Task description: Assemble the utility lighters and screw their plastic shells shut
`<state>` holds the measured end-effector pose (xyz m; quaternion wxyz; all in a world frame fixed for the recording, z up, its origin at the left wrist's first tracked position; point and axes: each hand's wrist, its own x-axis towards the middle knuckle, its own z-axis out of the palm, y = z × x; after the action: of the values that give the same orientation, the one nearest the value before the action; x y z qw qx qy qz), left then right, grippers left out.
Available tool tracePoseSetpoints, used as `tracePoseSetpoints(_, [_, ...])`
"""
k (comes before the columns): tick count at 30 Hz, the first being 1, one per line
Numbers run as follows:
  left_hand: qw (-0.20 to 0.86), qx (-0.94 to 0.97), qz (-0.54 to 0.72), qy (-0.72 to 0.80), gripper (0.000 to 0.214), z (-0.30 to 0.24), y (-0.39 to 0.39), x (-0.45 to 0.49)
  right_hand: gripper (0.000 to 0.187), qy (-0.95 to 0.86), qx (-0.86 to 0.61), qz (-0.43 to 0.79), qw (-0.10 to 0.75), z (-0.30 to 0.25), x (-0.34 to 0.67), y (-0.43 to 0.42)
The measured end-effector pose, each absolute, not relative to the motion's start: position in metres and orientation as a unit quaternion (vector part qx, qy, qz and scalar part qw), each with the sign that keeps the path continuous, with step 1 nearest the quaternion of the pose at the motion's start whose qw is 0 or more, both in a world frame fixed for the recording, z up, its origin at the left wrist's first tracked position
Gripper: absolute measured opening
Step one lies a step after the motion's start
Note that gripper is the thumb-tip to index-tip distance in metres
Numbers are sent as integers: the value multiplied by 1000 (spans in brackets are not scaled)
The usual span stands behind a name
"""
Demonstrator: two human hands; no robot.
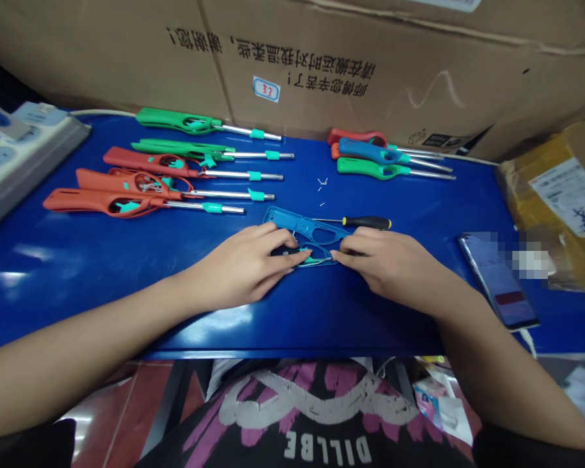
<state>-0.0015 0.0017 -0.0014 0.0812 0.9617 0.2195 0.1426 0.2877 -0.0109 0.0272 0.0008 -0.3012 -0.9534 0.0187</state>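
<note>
Near the middle of the blue table, an opened blue gas lighter [322, 255] lies under both my hands, its inner parts showing along with a teal trigger. My left hand [251, 263] is closed, fingers pinching the lighter's left part. From the other side, my right hand [390, 263] pinches its right end with thumb and forefinger. The loose blue half shell [305, 224] lies just beyond, touched by fingers of both hands. Behind it is a screwdriver [368, 222] with a black and yellow handle. Small white screws or pins [322, 182] lie farther back.
Several green and orange-red lighters [175, 169] with metal barrels lie at left. Red, blue and green lighters [370, 151] lie at back right. A power strip [24, 146] stands far left, a phone [498, 279] at right. Cardboard boxes [292, 39] line the back.
</note>
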Motion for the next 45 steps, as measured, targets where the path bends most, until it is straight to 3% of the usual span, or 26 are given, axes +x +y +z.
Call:
tracePoseSetpoints(3, [81,962,143,220,38,-1,2,-2,30,-952,-307,16,11,27,284,-13])
tracePoseSetpoints(8, [77,959,152,225,36,0,1,0,18,-916,-362,86,149,23,280,-16])
tracePoseSetpoints(10, [83,957,162,228,35,0,1,1,13,-899,-380,139,168,19,276,-17])
tracePoseSetpoints(17, [101,946,195,237,40,-4,2,0,5,-867,-395,246,175,10,269,-15])
tracePoseSetpoints(31, [161,932,193,263,26,1,0,1,5,-869,-391,255,162,9,270,-12])
tracePoseSetpoints(39, [218,889,257,309,19,-7,-4,8,2,-865,-381,288,151,18,272,-14])
tracePoseSetpoints(45, [225,878,265,330,15,-8,-5,10,15,-872,-366,295,134,19,269,-16])
